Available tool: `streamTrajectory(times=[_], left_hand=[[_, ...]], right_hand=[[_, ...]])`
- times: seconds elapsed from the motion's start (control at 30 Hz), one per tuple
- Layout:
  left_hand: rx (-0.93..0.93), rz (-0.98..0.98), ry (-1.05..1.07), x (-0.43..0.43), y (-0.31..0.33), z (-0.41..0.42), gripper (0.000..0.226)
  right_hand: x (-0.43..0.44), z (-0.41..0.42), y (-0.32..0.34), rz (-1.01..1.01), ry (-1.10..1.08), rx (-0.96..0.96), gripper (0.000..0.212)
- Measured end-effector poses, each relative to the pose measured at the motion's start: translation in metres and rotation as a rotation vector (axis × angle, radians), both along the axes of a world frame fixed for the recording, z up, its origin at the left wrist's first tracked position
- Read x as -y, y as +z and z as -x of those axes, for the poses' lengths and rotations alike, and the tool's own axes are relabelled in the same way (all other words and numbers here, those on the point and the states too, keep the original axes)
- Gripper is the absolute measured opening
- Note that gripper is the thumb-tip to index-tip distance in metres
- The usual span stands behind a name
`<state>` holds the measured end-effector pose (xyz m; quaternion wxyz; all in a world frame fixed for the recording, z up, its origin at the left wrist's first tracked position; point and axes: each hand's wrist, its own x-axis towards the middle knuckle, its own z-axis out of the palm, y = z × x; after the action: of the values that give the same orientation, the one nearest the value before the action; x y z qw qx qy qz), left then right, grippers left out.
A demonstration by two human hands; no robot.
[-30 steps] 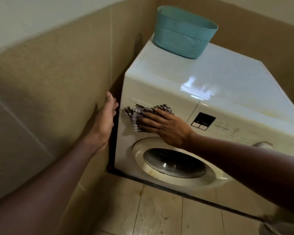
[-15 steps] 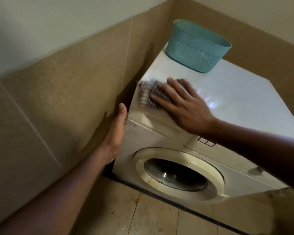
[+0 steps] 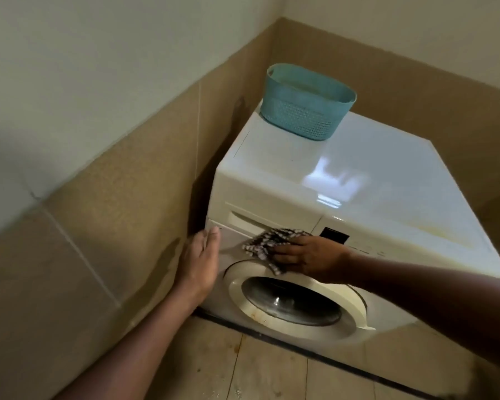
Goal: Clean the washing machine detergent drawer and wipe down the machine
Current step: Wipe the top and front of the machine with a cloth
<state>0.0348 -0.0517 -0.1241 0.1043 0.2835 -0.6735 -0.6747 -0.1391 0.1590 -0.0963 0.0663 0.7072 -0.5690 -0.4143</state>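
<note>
Washing machine (image 3: 358, 180), left edge near wall (image 3: 127, 197)

Teal basket (image 3: 303, 116) nr corner; tan wall tiles (image 3: 113, 212); floor (image 3: 272, 376).
</note>
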Motion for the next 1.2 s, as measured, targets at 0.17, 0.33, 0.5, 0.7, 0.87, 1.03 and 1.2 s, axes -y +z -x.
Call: streamTrajectory(times=[0.17,0.33,0.5,0.7,0.87,1.03,1.2], left_hand=[[0.066,0.273,-0.116,-0.029,0.059,0.008,0.033],[-0.034,0.393,-0.207,-0.071,0.147,0.042,0.068],[-0.175,0.46,-0.278,-0.101,0.237,0.084,0.113],[-0.078,-0.085,-0.373,-0.118,0.309,0.124,0.068],[-0.045,-0.424,-0.345,-0.135,0.326,0.14,0.038],[0.009,-0.165,-0.099,-0.15,0.333,0.17,0.025],[0.359,0.607,-0.019,-0.131,0.332,0.21,0.05]], right_hand=[[-0.043,0.021,0.094,0.162,0.041,0.187,0.018],[-0.039,0.05,0.205,0.481,-0.488,0.529,0.043],[-0.048,0.068,0.292,0.757,-1.316,1.465,0.021],[-0.099,0.081,0.311,0.478,-1.525,2.553,0.037],[-0.124,0.075,0.279,0.124,-1.132,3.108,0.112],[-0.124,0.069,0.256,0.449,-1.177,3.221,0.095],[-0.075,0.084,0.252,1.124,-1.642,2.16,0.043]])
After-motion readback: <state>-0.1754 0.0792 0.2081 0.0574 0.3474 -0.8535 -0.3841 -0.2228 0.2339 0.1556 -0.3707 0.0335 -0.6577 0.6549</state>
